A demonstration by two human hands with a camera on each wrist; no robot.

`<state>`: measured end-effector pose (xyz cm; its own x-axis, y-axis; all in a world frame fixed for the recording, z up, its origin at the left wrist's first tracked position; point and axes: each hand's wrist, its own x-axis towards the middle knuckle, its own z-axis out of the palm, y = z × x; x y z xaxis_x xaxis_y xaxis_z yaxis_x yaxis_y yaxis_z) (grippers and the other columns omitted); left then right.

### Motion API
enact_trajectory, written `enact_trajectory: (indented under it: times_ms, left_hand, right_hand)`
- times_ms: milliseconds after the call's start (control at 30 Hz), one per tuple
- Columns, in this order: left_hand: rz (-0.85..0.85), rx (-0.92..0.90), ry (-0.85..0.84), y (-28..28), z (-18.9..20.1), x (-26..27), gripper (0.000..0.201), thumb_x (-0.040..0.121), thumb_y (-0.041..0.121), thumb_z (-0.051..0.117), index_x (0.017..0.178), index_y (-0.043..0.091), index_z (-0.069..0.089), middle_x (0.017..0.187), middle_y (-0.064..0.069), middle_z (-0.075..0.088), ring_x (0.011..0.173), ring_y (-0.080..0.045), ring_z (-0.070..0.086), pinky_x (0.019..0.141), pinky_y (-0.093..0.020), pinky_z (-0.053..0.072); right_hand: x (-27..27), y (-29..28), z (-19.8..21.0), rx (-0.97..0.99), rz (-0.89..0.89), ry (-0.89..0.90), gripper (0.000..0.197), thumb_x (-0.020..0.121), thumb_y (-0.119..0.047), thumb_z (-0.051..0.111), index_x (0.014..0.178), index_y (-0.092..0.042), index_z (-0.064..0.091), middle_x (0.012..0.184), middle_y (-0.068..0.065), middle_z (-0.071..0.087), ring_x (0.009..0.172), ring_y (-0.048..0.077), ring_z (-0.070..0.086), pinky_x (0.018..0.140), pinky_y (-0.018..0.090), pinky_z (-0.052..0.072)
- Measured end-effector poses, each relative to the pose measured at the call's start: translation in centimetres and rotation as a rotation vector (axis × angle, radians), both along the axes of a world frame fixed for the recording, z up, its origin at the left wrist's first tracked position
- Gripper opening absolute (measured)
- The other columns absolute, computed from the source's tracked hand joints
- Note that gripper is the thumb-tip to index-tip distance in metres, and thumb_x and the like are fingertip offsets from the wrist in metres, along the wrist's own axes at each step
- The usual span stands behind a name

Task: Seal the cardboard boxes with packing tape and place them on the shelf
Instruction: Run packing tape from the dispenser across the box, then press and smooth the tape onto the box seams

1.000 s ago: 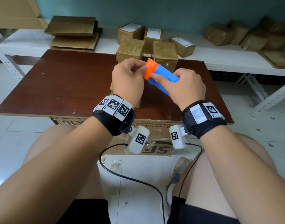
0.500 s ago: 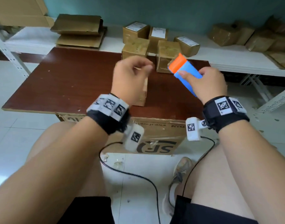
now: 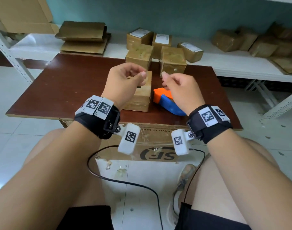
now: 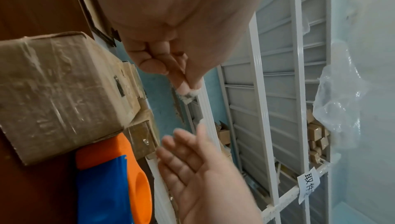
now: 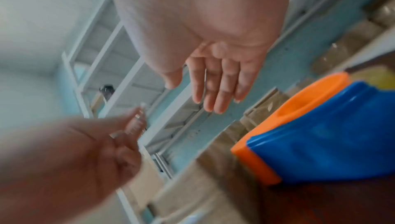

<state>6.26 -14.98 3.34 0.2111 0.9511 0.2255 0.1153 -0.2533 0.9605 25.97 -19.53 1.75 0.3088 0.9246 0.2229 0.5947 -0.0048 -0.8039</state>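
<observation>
Half a second ago the right hand [image 3: 183, 90] held the blue and orange plastic tape dispenser [image 3: 166, 102] in the air; now the dispenser lies on the dark red-brown board [image 3: 67, 83], just below that hand, and the hand is off it. Its long axis runs from near right to far left, orange end pointing away from the person and toward the small tape-wrapped cardboard box [image 3: 140, 95] just beside it. That box stands on the board beneath the left hand [image 3: 125, 82], apart from both hands. Right hand: released, fingers straight and spread in the wrist view, holding nothing. Left hand: fingers curled in, thumb and forefinger pinching a small whitish scrap [image 4: 189, 95] at their tips. Beyond the hands, more wrapped boxes [image 3: 172, 62] sit at the board's far edge and on the white shelf [image 3: 233, 67].
</observation>
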Motion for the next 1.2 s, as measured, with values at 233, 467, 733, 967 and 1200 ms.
enact_trajectory:
  times_ms: [233, 467, 733, 967, 1200]
  left_hand:
    - [-0.11, -0.03, 0.089, -0.5, 0.0, -0.5, 0.006, 0.102, 0.013, 0.072, 0.102, 0.01, 0.077, 0.087, -0.006, 0.071, 0.076, -0.006, 0.073, 0.064, -0.012, 0.051]
    - [-0.072, -0.043, 0.105, 0.2, -0.5, -0.9, 0.01, 0.103, 0.016, 0.07, 0.105, 0.008, 0.077, 0.089, -0.012, 0.075, 0.077, -0.008, 0.075, 0.073, -0.028, 0.059]
    - [0.079, -0.1, 0.09, 0.7, -0.6, -0.4, 0.028, 0.104, 0.018, 0.063, 0.131, 0.018, 0.07, 0.087, 0.002, 0.082, 0.083, -0.011, 0.08, 0.093, -0.034, 0.062]
    - [0.064, -0.203, 0.043, 1.3, 0.2, -0.9, 0.047, 0.099, 0.048, 0.071, 0.133, 0.015, 0.068, 0.111, 0.001, 0.078, 0.085, -0.013, 0.081, 0.057, -0.017, 0.048]
    - [-0.007, -0.175, 0.0, 2.0, -0.6, -0.8, 0.008, 0.1, 0.025, 0.075, 0.096, 0.019, 0.074, 0.096, 0.0, 0.082, 0.084, -0.013, 0.079, 0.051, -0.017, 0.048]
  right_hand:
    - [-3.1, -1.2, 1.4, -0.146, 0.265, 0.443, 0.026, 0.098, -0.032, 0.078, 0.109, -0.008, 0.079, 0.102, 0.007, 0.082, 0.095, 0.024, 0.078, 0.091, 0.038, 0.064]
    - [-3.4, -0.5, 1.4, -0.1, 0.195, 0.519, 0.01, 0.097, -0.013, 0.078, 0.096, -0.003, 0.077, 0.084, 0.01, 0.078, 0.075, 0.019, 0.074, 0.082, 0.039, 0.066]
    - [-3.7, 1.3, 0.1, -0.023, 0.124, 0.234, 0.009, 0.096, -0.02, 0.08, 0.089, -0.014, 0.08, 0.076, -0.004, 0.079, 0.06, 0.008, 0.068, 0.065, 0.03, 0.059]
    - [-3.4, 2.3, 0.2, 0.063, 0.084, 0.364, 0.008, 0.099, -0.021, 0.076, 0.094, -0.014, 0.078, 0.082, -0.001, 0.08, 0.062, 0.008, 0.067, 0.065, 0.026, 0.056]
    - [-3.9, 3.3, -0.3, 0.11, 0.06, 0.445, 0.007, 0.097, -0.02, 0.077, 0.101, -0.014, 0.078, 0.087, 0.004, 0.081, 0.067, 0.012, 0.069, 0.071, 0.029, 0.057]
